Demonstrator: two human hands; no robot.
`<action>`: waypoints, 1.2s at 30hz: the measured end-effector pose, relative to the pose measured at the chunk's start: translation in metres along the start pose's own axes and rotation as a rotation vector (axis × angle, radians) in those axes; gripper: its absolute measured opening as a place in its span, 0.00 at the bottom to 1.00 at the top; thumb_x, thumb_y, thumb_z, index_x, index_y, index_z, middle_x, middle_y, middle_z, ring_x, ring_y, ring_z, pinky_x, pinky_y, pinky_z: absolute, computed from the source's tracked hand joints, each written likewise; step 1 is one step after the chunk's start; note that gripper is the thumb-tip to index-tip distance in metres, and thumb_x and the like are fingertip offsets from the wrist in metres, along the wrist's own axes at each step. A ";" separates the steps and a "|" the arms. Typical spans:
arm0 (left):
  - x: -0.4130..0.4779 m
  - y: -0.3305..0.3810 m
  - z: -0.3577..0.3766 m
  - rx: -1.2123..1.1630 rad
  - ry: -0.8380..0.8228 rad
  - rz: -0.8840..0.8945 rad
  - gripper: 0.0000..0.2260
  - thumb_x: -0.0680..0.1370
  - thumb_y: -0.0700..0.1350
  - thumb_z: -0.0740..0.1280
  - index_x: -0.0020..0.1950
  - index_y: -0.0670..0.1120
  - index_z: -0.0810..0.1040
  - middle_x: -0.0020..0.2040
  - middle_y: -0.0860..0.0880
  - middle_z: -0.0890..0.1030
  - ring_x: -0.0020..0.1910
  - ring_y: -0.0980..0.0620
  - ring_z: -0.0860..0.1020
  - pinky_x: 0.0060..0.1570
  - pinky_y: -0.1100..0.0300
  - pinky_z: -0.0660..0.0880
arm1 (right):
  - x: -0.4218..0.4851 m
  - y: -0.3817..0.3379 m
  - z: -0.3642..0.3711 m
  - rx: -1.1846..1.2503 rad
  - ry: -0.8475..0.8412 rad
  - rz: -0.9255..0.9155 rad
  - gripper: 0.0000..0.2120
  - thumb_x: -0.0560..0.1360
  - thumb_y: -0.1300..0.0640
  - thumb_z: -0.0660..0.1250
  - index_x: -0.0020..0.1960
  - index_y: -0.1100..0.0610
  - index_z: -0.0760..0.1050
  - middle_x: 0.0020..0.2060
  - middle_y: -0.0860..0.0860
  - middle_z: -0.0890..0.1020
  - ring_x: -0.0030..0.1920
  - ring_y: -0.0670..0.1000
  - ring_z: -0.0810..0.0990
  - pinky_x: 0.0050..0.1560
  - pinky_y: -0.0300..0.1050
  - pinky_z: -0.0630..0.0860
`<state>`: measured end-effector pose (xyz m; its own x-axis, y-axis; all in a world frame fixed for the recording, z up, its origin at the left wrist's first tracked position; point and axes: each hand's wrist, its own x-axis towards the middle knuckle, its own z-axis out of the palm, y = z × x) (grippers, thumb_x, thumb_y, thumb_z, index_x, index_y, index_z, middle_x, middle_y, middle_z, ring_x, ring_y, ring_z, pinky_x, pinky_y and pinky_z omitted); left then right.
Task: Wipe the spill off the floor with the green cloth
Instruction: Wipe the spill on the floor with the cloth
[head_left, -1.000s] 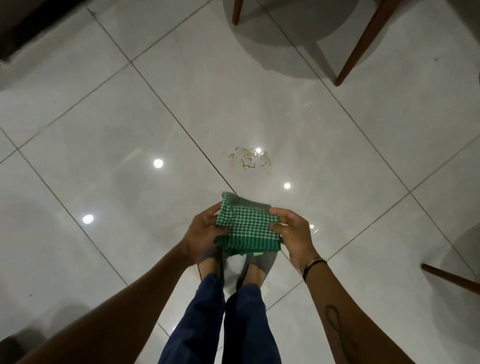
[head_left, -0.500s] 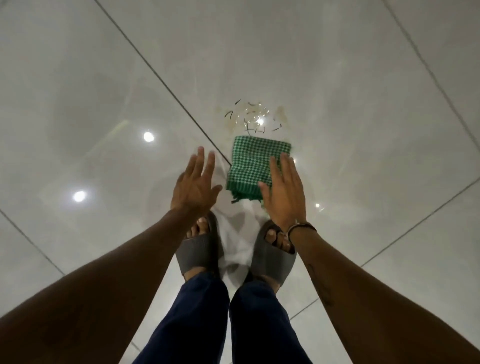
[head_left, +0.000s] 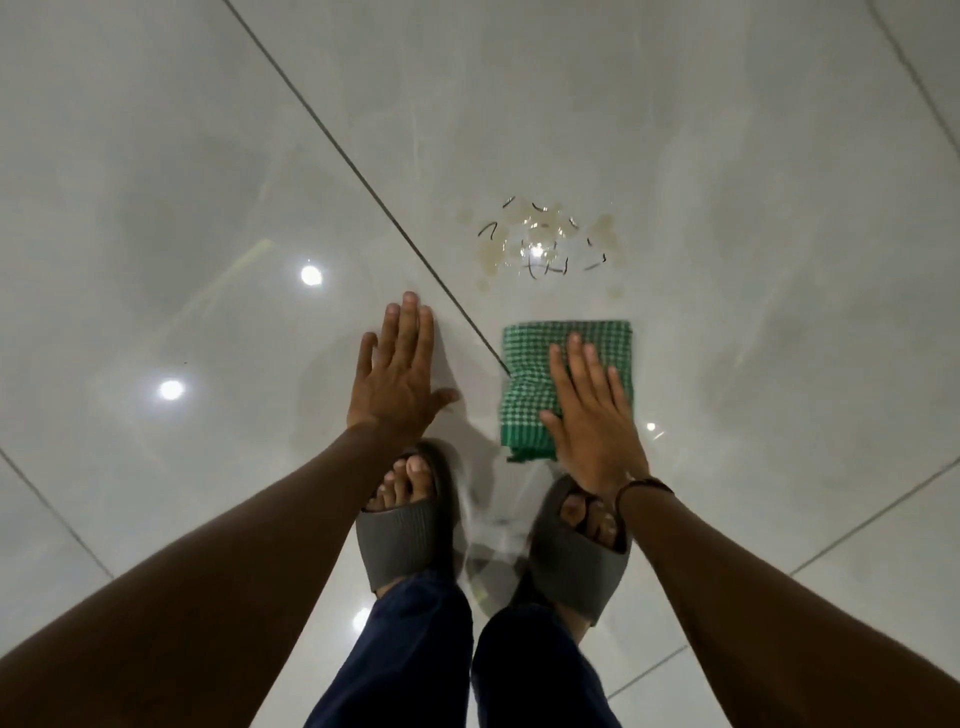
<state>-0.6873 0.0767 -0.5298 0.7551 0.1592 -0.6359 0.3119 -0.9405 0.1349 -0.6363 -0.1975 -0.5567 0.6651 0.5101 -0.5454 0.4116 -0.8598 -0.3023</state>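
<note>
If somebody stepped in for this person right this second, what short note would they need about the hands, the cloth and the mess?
Right hand: open, palm flat on the folded green checked cloth, not gripping it.
Left hand: open, fingers spread, empty, over bare glossy white floor tile.
Cloth: on the floor just short of the spill, ahead of the right grey slipper.
Spill: pale wet patches with small dark strands, beyond the cloth, untouched.
Done: cloth laid down.
Left: push the cloth forward over the spill and wipe.
</note>
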 end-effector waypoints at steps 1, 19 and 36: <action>0.000 0.003 -0.001 -0.005 -0.001 -0.006 0.55 0.82 0.69 0.66 0.90 0.43 0.32 0.90 0.42 0.30 0.89 0.40 0.33 0.89 0.37 0.43 | -0.002 0.013 -0.006 0.038 -0.018 0.050 0.36 0.89 0.42 0.49 0.90 0.53 0.35 0.89 0.55 0.35 0.89 0.57 0.34 0.90 0.65 0.42; 0.022 -0.005 -0.026 -0.047 0.005 -0.059 0.77 0.64 0.76 0.79 0.89 0.43 0.31 0.90 0.42 0.29 0.89 0.39 0.32 0.89 0.38 0.42 | 0.004 0.023 0.010 0.034 0.083 0.194 0.44 0.85 0.29 0.49 0.90 0.49 0.36 0.89 0.57 0.35 0.89 0.61 0.34 0.87 0.69 0.37; 0.014 -0.045 -0.022 -0.059 0.075 0.095 0.77 0.61 0.74 0.82 0.91 0.42 0.36 0.91 0.43 0.35 0.91 0.42 0.36 0.90 0.43 0.46 | 0.035 0.024 -0.015 -0.035 0.195 0.265 0.34 0.90 0.43 0.46 0.91 0.53 0.41 0.90 0.61 0.41 0.89 0.65 0.40 0.88 0.71 0.46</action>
<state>-0.6777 0.1283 -0.5283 0.8232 0.0948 -0.5598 0.2690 -0.9334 0.2375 -0.5939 -0.2000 -0.5715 0.8572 0.2666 -0.4406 0.2273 -0.9636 -0.1408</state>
